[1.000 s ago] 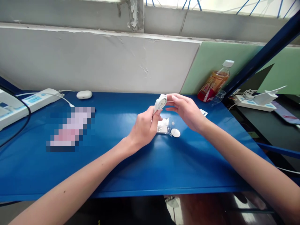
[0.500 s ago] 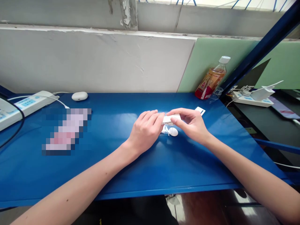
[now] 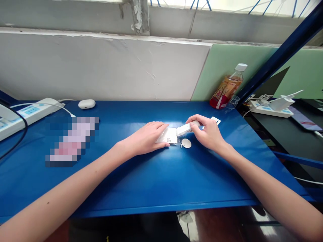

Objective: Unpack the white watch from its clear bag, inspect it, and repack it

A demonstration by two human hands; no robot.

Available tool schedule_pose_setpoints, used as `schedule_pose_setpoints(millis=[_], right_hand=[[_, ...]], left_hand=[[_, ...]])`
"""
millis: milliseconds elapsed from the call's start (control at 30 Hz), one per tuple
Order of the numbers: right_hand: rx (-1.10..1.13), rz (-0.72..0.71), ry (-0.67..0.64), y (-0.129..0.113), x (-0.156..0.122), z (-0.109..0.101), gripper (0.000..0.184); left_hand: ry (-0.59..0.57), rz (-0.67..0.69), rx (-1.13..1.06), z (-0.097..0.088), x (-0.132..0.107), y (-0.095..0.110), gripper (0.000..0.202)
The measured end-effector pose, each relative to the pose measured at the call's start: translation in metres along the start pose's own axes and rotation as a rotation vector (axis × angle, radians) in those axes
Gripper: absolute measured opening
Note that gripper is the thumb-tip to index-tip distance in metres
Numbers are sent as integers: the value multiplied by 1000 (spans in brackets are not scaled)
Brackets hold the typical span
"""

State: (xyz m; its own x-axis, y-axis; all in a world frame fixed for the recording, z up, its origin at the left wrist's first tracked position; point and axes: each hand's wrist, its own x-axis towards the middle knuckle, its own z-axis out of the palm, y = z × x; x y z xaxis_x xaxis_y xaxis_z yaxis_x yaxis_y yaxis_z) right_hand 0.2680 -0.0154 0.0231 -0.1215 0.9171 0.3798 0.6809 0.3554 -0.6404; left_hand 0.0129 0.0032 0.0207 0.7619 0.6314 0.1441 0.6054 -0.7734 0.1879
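Observation:
My left hand [image 3: 148, 137] is closed around the left end of a clear plastic packet [image 3: 172, 135] with a white printed label, flat on the blue desk. In my right hand [image 3: 208, 132], between thumb and fingers, is a small white oblong piece [image 3: 186, 128], tilted, its left end beside the packet. Its exact kind I cannot make out. A white round disc [image 3: 186, 143] lies on the desk just below it. Partly hidden behind my right hand is a flat white card [image 3: 215, 121] with a dark slot.
A drink bottle [image 3: 227, 87] leans at the back right by the blue post. White earbud case [image 3: 86, 104], power strip [image 3: 41, 108] with cables, and a blurred-out phone-like object [image 3: 75, 137] occupy the left. The blue desk's [image 3: 161, 205] front edge runs below my forearms.
My hands have moved apart. My left hand has shifted left and down onto the packet, and the white piece, between both hands before, is now in my right hand only.

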Motion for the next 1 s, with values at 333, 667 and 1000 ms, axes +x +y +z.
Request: schedule_pose_setpoints(millis=[333, 667, 1000], right_hand=[[-120, 80, -60, 7, 4, -3, 15], [-106, 41, -184, 3, -4, 4, 16], [-464, -126, -376, 7, -5, 6, 33]], left_hand=[[94, -89, -90, 13, -11, 2, 56], [189, -54, -94, 18, -15, 1, 48], [216, -7, -110, 21, -13, 0, 46]])
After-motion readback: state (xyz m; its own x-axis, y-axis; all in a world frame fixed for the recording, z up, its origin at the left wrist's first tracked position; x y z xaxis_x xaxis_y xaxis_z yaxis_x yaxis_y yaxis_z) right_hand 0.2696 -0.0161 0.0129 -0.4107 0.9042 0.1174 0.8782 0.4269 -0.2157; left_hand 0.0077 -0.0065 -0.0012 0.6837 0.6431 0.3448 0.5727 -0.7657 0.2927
